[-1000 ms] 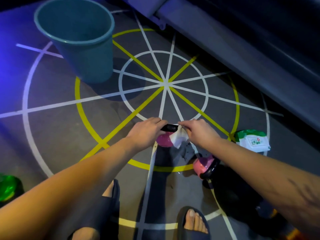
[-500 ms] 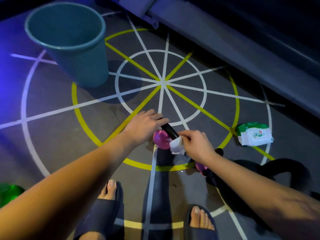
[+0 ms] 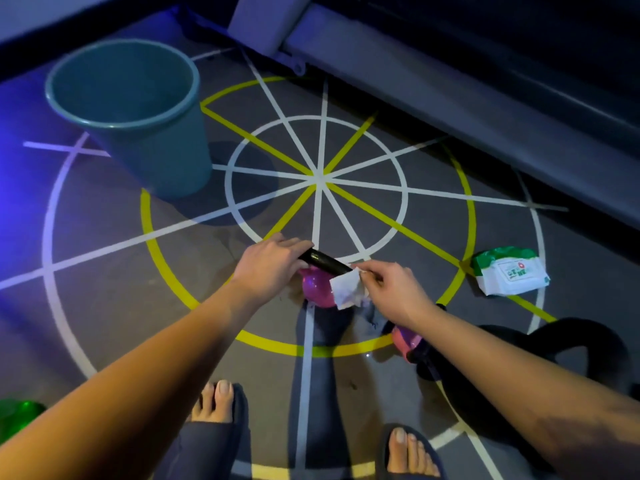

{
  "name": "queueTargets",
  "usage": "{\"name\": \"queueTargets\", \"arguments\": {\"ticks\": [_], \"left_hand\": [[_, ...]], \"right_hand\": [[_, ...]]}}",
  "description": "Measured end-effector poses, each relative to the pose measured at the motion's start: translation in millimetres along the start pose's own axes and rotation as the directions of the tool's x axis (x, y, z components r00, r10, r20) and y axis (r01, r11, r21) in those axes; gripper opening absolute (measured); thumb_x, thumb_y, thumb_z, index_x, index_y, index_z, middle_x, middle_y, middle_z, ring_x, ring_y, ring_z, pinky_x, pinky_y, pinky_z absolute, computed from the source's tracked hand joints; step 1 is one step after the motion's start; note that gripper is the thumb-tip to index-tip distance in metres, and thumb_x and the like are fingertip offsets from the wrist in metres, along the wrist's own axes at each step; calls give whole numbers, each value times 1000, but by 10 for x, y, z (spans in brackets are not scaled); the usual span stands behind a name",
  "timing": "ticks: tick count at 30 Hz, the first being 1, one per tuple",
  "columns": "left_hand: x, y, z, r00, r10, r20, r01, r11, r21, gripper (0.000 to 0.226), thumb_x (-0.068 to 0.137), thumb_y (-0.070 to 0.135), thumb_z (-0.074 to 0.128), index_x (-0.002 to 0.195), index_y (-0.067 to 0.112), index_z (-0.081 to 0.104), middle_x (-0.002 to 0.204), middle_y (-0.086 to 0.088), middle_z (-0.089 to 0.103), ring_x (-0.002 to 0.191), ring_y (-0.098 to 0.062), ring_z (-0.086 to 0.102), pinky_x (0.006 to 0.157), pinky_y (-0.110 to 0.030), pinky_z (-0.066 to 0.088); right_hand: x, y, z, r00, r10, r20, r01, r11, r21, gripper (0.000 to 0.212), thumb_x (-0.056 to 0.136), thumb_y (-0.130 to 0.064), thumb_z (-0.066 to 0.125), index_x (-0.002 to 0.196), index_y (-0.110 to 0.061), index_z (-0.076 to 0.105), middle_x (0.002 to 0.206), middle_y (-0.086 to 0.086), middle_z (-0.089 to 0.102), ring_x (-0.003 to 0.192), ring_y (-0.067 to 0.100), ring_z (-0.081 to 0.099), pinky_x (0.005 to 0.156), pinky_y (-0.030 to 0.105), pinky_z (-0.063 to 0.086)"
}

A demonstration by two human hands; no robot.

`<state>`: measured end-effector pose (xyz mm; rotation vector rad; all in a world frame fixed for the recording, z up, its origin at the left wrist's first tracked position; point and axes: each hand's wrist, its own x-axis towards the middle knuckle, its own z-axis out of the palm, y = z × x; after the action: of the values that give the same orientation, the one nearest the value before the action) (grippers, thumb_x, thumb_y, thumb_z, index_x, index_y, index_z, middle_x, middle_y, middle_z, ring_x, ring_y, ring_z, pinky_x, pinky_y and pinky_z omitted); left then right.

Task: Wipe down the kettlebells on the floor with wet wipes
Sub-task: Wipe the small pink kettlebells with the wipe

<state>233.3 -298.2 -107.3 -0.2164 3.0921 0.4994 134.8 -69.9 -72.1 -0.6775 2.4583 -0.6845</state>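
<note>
Apparently wipe (image 3: 347, 289) between right fingers (image 3: 367, 271), against handle (image 3: 325, 265).

The left arm (image 3: 138, 375) and the right arm (image 3: 519, 368) are bare all the way to the edge of the picture. The left hand (image 3: 270, 268) and the right hand (image 3: 391, 292) are bare too.

There is a dark slipper with an open front on each foot. The left slipper (image 3: 207, 448) has a wide dark blue-grey band over the top of the foot, and the toes (image 3: 218, 400) poke out in front. The right slipper (image 3: 382, 452) shows a dark edge that curves round the toes. The toenails look pale and plain.
</note>
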Motion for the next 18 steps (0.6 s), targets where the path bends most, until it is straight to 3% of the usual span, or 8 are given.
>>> {"name": "queueTargets", "arguments": {"ticks": [2,5,10,14,16,18], "left_hand": [[22,35,-28,999,-28,21,28,1000,-9,24,100,49,52,117,34,58,114,17,65,108,-20,54,73,-36,47],[60,126,-81,997,-47,68,48,999,-13,24,99,46,57,119,33,59,117,17,66,109,-21,53,74,-35,45],[47,318,-158,990,-61,131,71,995,-76,45,95,44,65,138,33,58,129,13,66,122,-20,49,88,-37,47],[0,350,-173,988,-95,119,116,975,-189,57,93,37,66,147,35,49,136,9,61,127,-22,48,98,-38,47],[-37,399,-169,986,-163,43,168,965,-200,54,92,30,62,145,31,51,136,4,57,128,-22,46,98,-42,49],[-62,489,-199,930,-365,-29,350,910,-223,42,95,31,54,136,20,56,129,-8,55,123,-29,50,93,-44,50]], "right_hand": [[-30,55,-56,1000,0,-8,0,1000,11,31,100,-19,50,122,-29,71,83,-10,71,81,9,62,71,23,41],[-30,87,-138,992,13,-128,2,994,112,29,98,-17,53,114,-28,74,99,-9,75,94,7,67,82,23,49],[23,216,-263,964,82,-254,-22,973,230,22,100,-23,53,104,-34,71,95,-13,72,95,11,66,85,28,49],[56,331,-245,954,136,-267,-40,942,334,18,99,-26,53,103,-29,71,75,-18,64,73,6,59,72,28,42],[72,346,-243,946,137,-295,-33,943,331,19,99,-27,53,105,-28,71,74,-16,64,72,9,59,71,29,42],[68,330,-264,943,97,-317,-22,972,234,21,100,-25,51,107,-28,70,82,-11,67,83,15,61,72,28,42]]}}
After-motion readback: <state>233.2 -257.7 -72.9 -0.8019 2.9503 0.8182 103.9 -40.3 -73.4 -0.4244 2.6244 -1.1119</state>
